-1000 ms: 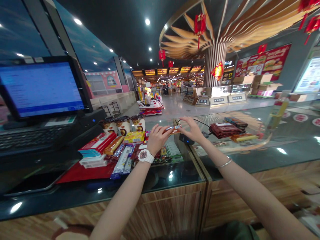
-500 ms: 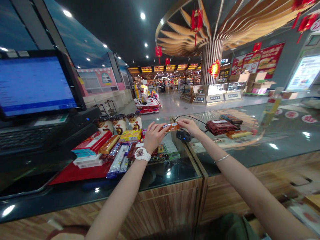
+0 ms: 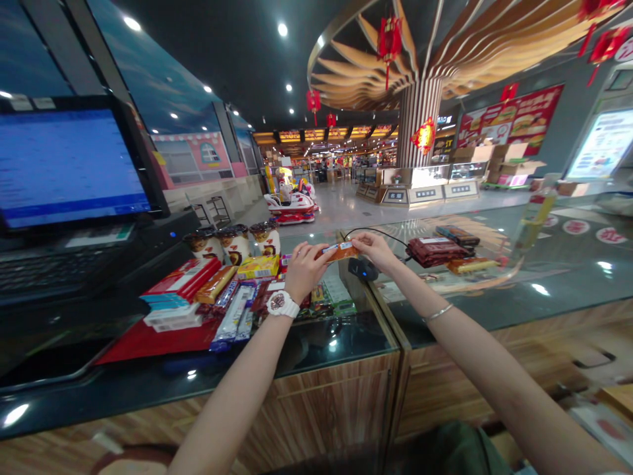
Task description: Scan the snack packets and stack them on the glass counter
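Note:
Stretched between both hands is a small orange-brown wrapped snack bar point(image 3: 342, 251), raised above the counter. My left hand point(image 3: 307, 265), with a white watch at its wrist, grips the bar's left end. The right end is pinched by my right hand point(image 3: 374, 251). Just below the bar and right hand sits a black barcode scanner point(image 3: 364, 269) with a lit blue spot and a cable. Wrapped snacks point(image 3: 240, 313), a yellow box point(image 3: 258, 267) and red boxes point(image 3: 182, 284) lie left of my hands. On the right is a stack of dark red packets point(image 3: 436, 251) beside a yellow packet point(image 3: 472, 265).
A monitor point(image 3: 74, 165) and keyboard point(image 3: 44, 270) stand at the left. Several lidded cups point(image 3: 235, 245) line the counter behind the snacks. A bottle of yellowish liquid point(image 3: 535, 214) stands at the right. A seam point(image 3: 383, 310) divides the dark counter.
The snack bar stays in both hands above the scanner. My right hand has shifted very slightly; otherwise the scene looks the same.

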Action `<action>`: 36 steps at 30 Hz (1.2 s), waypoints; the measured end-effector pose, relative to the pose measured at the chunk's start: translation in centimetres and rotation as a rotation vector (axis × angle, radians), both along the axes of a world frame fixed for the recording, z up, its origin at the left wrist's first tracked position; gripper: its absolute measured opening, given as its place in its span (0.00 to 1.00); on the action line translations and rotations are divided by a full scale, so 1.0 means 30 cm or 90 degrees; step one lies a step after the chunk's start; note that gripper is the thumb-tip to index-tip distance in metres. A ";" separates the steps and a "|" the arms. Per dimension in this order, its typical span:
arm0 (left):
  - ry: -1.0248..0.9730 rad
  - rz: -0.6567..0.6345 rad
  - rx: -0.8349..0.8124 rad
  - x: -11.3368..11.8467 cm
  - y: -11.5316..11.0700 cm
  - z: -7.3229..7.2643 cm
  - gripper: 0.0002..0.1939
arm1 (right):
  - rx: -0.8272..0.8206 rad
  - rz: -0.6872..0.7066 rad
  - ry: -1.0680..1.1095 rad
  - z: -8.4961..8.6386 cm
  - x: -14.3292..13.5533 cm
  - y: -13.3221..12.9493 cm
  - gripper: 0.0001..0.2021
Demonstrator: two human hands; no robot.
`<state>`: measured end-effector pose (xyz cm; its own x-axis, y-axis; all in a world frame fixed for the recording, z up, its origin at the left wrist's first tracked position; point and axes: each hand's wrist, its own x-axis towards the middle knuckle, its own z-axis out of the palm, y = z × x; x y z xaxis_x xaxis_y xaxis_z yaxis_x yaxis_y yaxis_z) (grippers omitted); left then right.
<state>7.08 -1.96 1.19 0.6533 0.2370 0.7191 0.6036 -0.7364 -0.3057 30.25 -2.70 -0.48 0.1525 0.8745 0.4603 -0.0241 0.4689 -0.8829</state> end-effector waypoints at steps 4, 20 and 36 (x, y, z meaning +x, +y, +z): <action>0.008 0.015 0.049 0.003 0.001 0.005 0.20 | 0.014 -0.012 0.008 0.001 -0.002 -0.003 0.22; 0.018 0.002 0.119 -0.005 0.005 -0.001 0.19 | -0.032 0.023 -0.017 0.030 -0.030 -0.044 0.22; 0.016 0.001 0.089 0.025 0.002 -0.008 0.21 | -0.030 -0.040 0.063 -0.005 -0.016 -0.005 0.23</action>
<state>7.82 -1.89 0.95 0.6713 0.1370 0.7285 0.5955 -0.6849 -0.4199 29.77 -2.86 -0.63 0.2497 0.8825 0.3984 -0.0839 0.4297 -0.8991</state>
